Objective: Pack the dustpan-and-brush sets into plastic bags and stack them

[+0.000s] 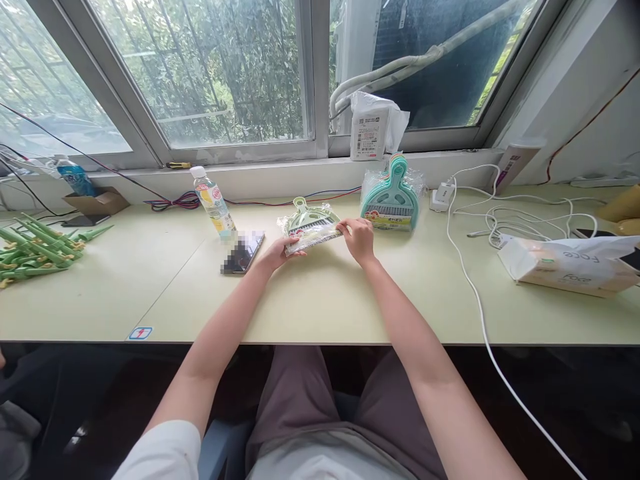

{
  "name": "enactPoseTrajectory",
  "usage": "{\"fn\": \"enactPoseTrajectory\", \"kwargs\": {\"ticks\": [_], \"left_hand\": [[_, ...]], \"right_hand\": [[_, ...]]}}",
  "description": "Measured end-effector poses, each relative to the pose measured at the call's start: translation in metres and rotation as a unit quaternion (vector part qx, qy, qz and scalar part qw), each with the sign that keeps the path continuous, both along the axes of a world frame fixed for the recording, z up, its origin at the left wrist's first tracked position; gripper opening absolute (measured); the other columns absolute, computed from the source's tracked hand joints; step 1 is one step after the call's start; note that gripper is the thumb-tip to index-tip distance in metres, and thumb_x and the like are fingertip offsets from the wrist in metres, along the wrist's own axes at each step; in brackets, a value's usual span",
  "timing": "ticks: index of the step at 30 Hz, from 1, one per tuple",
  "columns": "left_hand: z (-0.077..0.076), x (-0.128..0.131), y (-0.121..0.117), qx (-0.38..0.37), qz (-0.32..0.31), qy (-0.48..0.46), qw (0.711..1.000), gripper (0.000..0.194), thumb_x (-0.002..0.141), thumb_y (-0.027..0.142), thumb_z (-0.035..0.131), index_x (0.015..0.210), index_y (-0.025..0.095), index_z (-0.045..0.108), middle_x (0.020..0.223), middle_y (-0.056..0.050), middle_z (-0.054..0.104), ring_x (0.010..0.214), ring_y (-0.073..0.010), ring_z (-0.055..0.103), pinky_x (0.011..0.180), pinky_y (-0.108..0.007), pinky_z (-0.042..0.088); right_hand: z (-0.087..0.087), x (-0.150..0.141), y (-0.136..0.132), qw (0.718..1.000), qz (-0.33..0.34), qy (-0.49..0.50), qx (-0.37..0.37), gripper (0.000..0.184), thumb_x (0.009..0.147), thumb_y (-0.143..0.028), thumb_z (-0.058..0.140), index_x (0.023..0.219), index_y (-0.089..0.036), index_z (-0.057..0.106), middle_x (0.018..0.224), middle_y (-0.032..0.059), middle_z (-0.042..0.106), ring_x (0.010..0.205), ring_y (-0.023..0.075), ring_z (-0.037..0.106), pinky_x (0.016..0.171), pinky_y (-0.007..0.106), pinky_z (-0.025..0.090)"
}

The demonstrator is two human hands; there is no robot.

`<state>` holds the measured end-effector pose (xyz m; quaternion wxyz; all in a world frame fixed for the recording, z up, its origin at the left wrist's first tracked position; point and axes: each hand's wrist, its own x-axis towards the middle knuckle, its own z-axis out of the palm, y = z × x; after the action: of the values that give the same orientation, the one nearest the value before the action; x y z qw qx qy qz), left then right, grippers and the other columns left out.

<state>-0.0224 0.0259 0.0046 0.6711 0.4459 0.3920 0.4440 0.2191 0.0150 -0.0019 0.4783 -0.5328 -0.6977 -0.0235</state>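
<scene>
Held wrapped dustpan-and-brush set (311,223) in front of body, over tabletop (320,300), handle toward 12 o'clock. Supported near left end with left hand (281,255), thumb over, fingers under; pinched right end of clear wrap (325,234) between thumb and bent fingers of right hand (357,239). Narrow grip on both sides, closed on the package. Could not tell any gap beneath it, nor any opening in the wrap.

Seemed best to keep left hold firm but light, without squashing bristles; to pinch only film with right, near the edge; to keep tension even, no jerking. Probably risked tearing thin film or creasing printed parts with a hard pull. Looked wise to avoid knocking phone (246,251) at 8 o'clock and bottle (215,203) at 10 from the package.

Noted yellow label with Chinese characters on stacked dustpans (395,198) at 2 o'clock; too small to read surely. Read "Face" (maybe "Foce") on tissue pack (555,267) between 3 and 4. Spotted barcode and tiny print on white package (369,137) at 1. Logged red symbol on blue-edged sticker (141,333) at 8. Couldn't read bottle label.
</scene>
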Motion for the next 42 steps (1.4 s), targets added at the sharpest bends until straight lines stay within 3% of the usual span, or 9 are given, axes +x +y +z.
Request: {"fn": "enactPoseTrajectory", "kwargs": {"ticks": [5,12,16,19,22,26,33,37,42], "left_hand": [[-0.001,0.003,-0.003,0.022,-0.061,0.025,0.998,0.037,0.08,0.018,0.063,0.115,0.008,0.06,0.094,-0.014,0.071,0.06,-0.0174,0.067,0.061,-0.03,0.06],[0.002,0.007,-0.006,0.058,-0.073,0.043,0.995,0.039,0.079,0.025,0.066,0.114,0.011,0.06,0.102,-0.015,0.071,0.058,-0.0164,0.067,0.049,-0.024,0.053],[0.001,0.006,-0.005,0.066,-0.083,0.059,0.993,0.041,0.079,0.026,0.066,0.117,0.012,0.058,0.105,-0.016,0.07,0.061,-0.0173,0.068,0.047,-0.023,0.05],[-0.002,0.004,-0.004,0.071,-0.094,0.068,0.991,0.044,0.079,0.025,0.066,0.12,0.013,0.055,0.103,-0.016,0.07,0.06,-0.0181,0.068,0.048,-0.024,0.05],[-0.004,0.002,-0.002,0.066,-0.102,0.073,0.99,0.044,0.08,0.024,0.066,0.12,0.013,0.054,0.099,-0.015,0.071,0.059,-0.0173,0.068,0.046,-0.024,0.049],[-0.005,0.004,-0.002,0.054,-0.085,0.074,0.992,0.047,0.081,0.029,0.066,0.124,0.016,0.051,0.093,-0.012,0.072,0.054,-0.0155,0.066,0.045,-0.023,0.049],[-0.001,0.01,-0.01,0.098,-0.122,0.052,0.986,0.058,0.083,0.056,0.058,0.127,0.02,0.05,0.116,-0.016,0.066,0.073,-0.0198,0.071,0.055,-0.024,0.054],[0.002,0.012,-0.019,0.161,-0.131,0.052,0.977,0.073,0.069,0.041,0.077,0.132,0.026,0.044,0.139,-0.018,0.051,0.096,-0.0257,0.069,0.07,-0.028,0.057],[-0.004,0.014,-0.014,0.149,-0.041,0.082,0.985,0.064,0.07,0.029,0.078,0.125,0.021,0.047,0.121,-0.015,0.063,0.086,-0.0215,0.071,0.072,-0.031,0.057]], "right_hand": [[-0.001,0.003,-0.001,0.999,-0.026,-0.004,0.023,0.019,0.092,-0.03,0.05,0.084,-0.023,0.066,0.09,0.0072,0.069,0.095,0.0272,0.057,0.095,0.044,0.037],[-0.009,0.004,0.009,0.996,-0.014,0.061,0.063,0.013,0.092,-0.026,0.048,0.085,-0.021,0.057,0.105,0.0108,0.057,0.104,0.025,0.053,0.094,0.041,0.042],[-0.018,0.002,0.02,0.992,0.031,0.119,-0.002,0.007,0.089,-0.022,0.047,0.085,-0.02,0.052,0.103,0.0115,0.054,0.1,0.0231,0.053,0.093,0.042,0.046],[-0.024,-0.001,0.023,0.976,0.079,0.182,-0.09,0.005,0.086,-0.023,0.047,0.088,-0.02,0.052,0.099,0.0094,0.055,0.092,0.0213,0.054,0.079,0.04,0.054],[-0.024,-0.002,0.02,0.942,0.124,0.277,-0.145,0.02,0.082,-0.028,0.054,0.101,-0.022,0.052,0.098,0.0059,0.054,0.08,0.0177,0.056,0.057,0.03,0.057],[-0.019,0.0,0.015,0.903,0.133,0.369,-0.175,0.045,0.073,-0.026,0.064,0.115,-0.025,0.048,0.089,-0.0001,0.054,0.065,0.0126,0.057,0.047,0.024,0.056],[-0.008,0.003,0.013,0.872,0.072,0.452,-0.175,0.045,0.069,-0.018,0.068,0.109,-0.024,0.048,0.088,-0.0001,0.055,0.07,0.0123,0.059,0.057,0.026,0.06],[-0.01,0.007,0.015,0.872,0.035,0.459,-0.167,0.038,0.074,-0.018,0.061,0.109,-0.024,0.046,0.095,0.0013,0.053,0.073,0.0113,0.059,0.062,0.026,0.06],[-0.017,0.008,0.021,0.88,0.041,0.441,-0.171,0.04,0.075,-0.021,0.061,0.111,-0.025,0.045,0.097,0.0013,0.054,0.075,0.012,0.06,0.062,0.027,0.06]]}}
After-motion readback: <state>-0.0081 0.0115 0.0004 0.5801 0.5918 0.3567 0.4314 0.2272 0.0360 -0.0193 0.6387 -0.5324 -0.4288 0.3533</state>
